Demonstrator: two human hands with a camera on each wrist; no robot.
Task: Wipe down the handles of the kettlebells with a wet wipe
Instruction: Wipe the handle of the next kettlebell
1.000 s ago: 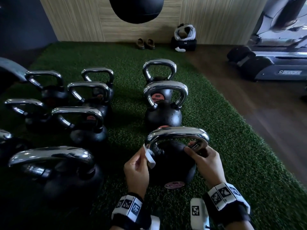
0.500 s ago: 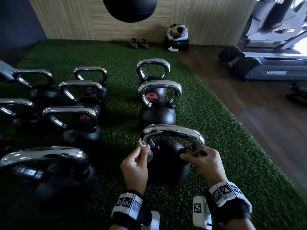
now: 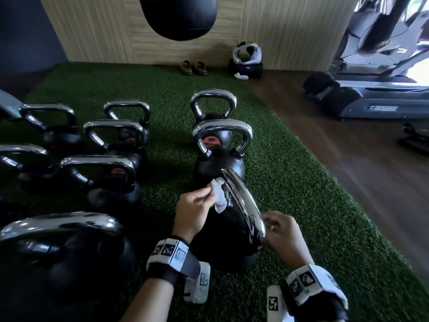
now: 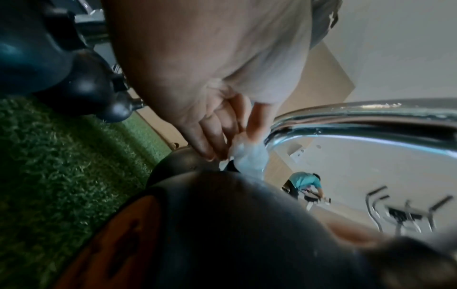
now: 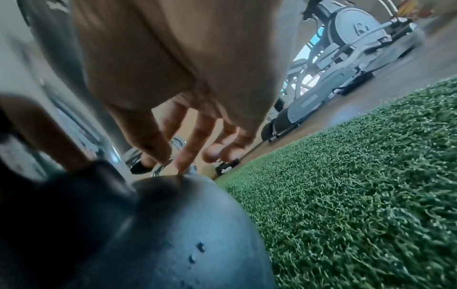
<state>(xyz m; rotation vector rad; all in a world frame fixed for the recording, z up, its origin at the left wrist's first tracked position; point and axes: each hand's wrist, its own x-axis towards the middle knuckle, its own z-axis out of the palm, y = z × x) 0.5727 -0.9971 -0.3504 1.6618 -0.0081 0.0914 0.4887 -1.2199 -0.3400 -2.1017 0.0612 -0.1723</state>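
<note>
Left hand (image 3: 193, 213) pinches wet wipe (image 3: 219, 197) against kettlebell handle (image 3: 243, 205); right hand (image 3: 282, 233), fingers loosely curled, touches its near end.

Left hand (image 3: 191, 213): bare, no glove, no ring in sight; forearm bare, no sleeve reaching the wrist
Left wrist band (image 3: 170, 253): white padded strap printed with black square marker patterns; it sat over a wider black cuff; a white block bearing another marker hung under the wrist
Right hand (image 3: 282, 233): bare; forearm bare
Right wrist band (image 3: 310, 285): white strap with black square markers; black cuff beneath it; a white tab with one black marker stood beside it, toward the body
</note>
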